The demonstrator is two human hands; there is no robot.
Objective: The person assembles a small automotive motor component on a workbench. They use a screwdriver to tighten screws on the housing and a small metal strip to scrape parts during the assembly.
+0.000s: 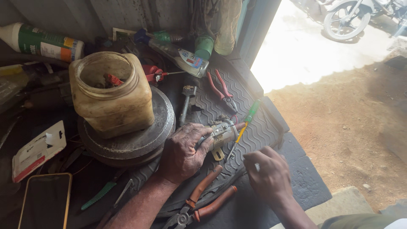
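Orange-handled pliers (199,203) are lying closest to the lens, on the ribbed black rubber mat (258,127), just under the left wrist.

Left hand (183,152) is gripping a small round metal part (222,133) with a tab and wiring, fingers (202,146) curled tight around its near side, pinning it on the mat. Part is sitting mid-mat, right of the grey metal disc (127,142).

Right hand (268,171) is sitting just right of and below the part, fingers curled closed around something small and pale (257,166); can't tell what it is. Not touching the part.

Green-and-yellow screwdriver (246,125) is lying tilted across the mat, its tip near the part's right edge.

Red-handled pliers (222,90) are lying further back on the mat, handles spread. Small hammer (186,101) is lying next to them, head away from the camera.

Yellowed plastic jar (111,93), lid off, is standing on the grey disc, bits of red showing inside.

Phone (45,201) is lying screen up at lower left, with a white card pack (38,150) above it. Bottles (42,42) are lying along the back wall. Green-handled tool (99,195) is lying near the left forearm.
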